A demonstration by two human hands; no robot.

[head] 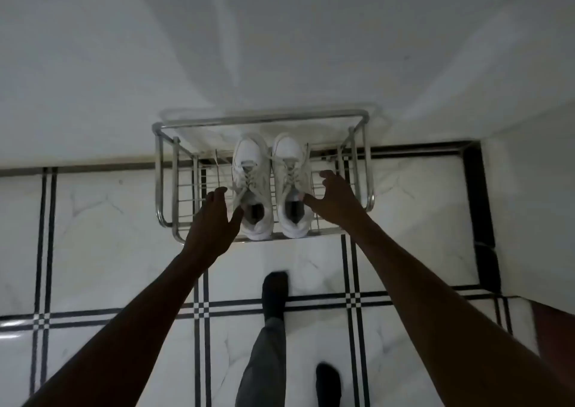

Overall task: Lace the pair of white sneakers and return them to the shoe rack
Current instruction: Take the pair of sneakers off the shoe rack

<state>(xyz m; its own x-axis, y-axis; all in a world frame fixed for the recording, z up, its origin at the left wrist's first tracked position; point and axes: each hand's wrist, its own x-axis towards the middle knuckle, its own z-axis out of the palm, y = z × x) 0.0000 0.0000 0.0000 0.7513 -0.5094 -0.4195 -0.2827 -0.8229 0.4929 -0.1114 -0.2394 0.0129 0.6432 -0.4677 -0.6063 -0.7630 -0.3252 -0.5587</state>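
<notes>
At frame centre the sneakers [272,186] sit side by side on the rack [361,120], laces threaded, while the left hand [211,220] and right hand [334,198] flank them, fingers spread and empty; best square both heels evenly.

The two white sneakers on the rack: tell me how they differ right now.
The left sneaker has no hand on it; the left hand is open just beside it. The right sneaker has the right hand's thumb at its collar. The left sneaker's laces trail looser towards the heel. Both stand toes to the wall, side by side on the shoe rack.
</notes>
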